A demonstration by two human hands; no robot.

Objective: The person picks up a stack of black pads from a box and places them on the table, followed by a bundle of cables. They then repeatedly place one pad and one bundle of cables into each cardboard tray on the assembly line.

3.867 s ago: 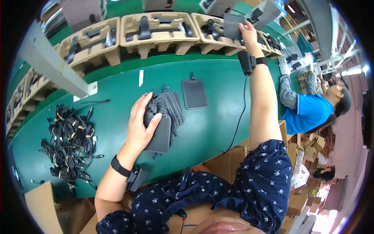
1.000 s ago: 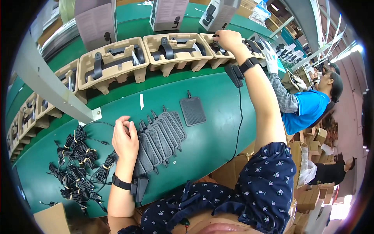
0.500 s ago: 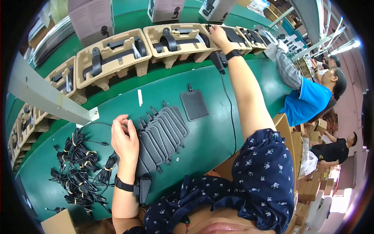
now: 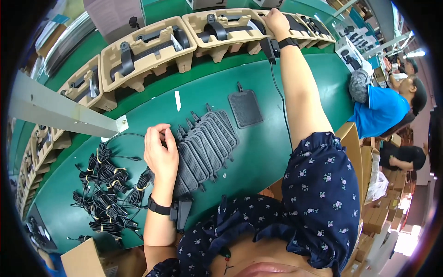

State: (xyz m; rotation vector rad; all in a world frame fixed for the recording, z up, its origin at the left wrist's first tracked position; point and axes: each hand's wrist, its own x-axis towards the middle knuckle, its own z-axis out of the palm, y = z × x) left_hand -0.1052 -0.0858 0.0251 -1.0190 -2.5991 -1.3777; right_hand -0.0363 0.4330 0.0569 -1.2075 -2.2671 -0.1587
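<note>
My left hand point(image 4: 160, 152) rests at the left end of a row of overlapping dark grey mesh-faced panels point(image 4: 203, 152). Its fingers are loosely curled, with the thumb apart and no held thing visible. My right arm reaches far forward. At its end, my right hand point(image 4: 278, 23) is closed, fingers down, over a tan moulded tray point(image 4: 262, 41); whatever the fingertips grip is hidden. To the right of the row, one mesh panel point(image 4: 246, 108) lies flat by itself. Several bundled black cables point(image 4: 108, 189) are heaped to the left of my left hand.
More tan trays point(image 4: 152, 64) with black parts line the far side, before printed boxes point(image 4: 115, 21). A grey metal post point(image 4: 60, 104) crosses at left. A white strip point(image 4: 177, 100) lies on the green table point(image 4: 258, 161). A person in blue point(image 4: 380, 111) works at right.
The whole view has shifted, so the table and trays appear farther right and higher. My right hand stays at the far tray and my left beside the panels. The co-worker's arm has drawn in.
</note>
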